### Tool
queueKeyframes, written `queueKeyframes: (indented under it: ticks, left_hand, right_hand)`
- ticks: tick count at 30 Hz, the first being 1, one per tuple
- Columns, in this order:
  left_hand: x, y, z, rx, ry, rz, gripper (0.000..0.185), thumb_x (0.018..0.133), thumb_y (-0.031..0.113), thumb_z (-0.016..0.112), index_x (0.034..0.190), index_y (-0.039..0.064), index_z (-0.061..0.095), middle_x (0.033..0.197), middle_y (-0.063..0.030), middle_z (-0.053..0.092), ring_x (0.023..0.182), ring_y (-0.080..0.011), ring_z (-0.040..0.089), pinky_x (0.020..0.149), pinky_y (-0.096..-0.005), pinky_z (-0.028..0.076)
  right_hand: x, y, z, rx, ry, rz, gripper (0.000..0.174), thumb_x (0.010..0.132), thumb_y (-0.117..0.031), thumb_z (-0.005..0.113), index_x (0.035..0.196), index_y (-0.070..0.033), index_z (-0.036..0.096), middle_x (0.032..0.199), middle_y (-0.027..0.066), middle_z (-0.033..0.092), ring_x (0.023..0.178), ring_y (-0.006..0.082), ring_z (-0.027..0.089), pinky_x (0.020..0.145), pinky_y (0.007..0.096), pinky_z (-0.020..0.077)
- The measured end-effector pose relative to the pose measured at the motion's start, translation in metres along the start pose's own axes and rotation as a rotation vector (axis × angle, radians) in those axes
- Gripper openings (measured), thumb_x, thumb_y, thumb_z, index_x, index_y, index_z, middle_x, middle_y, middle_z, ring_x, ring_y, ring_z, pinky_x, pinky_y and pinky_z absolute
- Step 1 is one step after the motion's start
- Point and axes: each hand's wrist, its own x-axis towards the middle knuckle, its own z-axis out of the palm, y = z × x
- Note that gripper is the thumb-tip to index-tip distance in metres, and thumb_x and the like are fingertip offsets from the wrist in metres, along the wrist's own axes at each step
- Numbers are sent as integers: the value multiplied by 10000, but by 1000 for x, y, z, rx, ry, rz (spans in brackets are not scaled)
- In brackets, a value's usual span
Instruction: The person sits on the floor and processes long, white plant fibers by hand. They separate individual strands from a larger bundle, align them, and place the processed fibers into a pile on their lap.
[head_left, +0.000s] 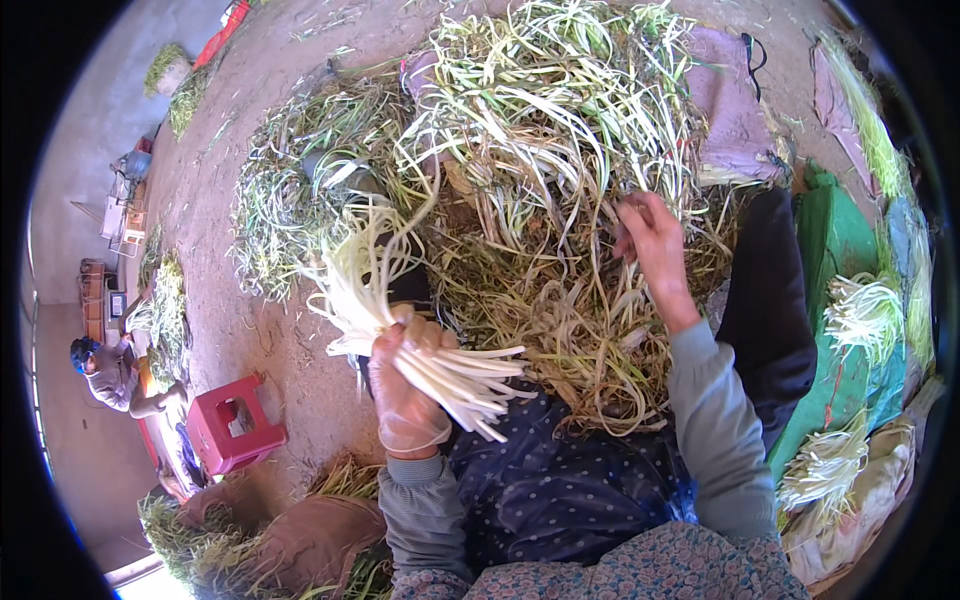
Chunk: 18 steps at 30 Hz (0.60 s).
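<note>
My left hand (411, 375), in a clear thin plastic glove, grips a bundle of pale, blanched leafy stalks (457, 379). Their white cut-looking ends point to the right, while the limp leafy tops (367, 262) fan out up and left. Over the large heap of loose stalks and leaves (555, 97) reaches my right hand (652, 232), its fingers bent and close to the strands. Whether those fingers pinch a stalk is unclear. Brownish, withered leaves (570, 300) cover the space between my knees, above a dark polka-dot apron (562, 480).
Sorted white bundles (866, 319) lie on green sacking (832, 240) at my right. A mauve woven sack (727, 112) is partly under the heap. To the left stand a red plastic stool (232, 424) and, farther off, a seated person (112, 375) by more greens.
</note>
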Motion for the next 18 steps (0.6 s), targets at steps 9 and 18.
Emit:
queueKeyframes:
  ticks: [9,18]
  left_hand:
    - [6,-14,13,347,70,-26,148,848,179,586,888,89,476,642,4,440,613,-138,414,676,-297,361]
    - [4,-30,11,388,141,9,178,783,108,643,918,14,573,681,-44,511,636,-170,483,637,-330,425]
  right_hand:
    - [34,24,9,30,-4,-51,100,839,-94,577,858,3,590,589,27,558,436,81,499,381,227,382]
    - [48,28,22,90,64,-26,131,847,-146,608,881,-23,578,599,18,546,386,72,442,352,206,352]
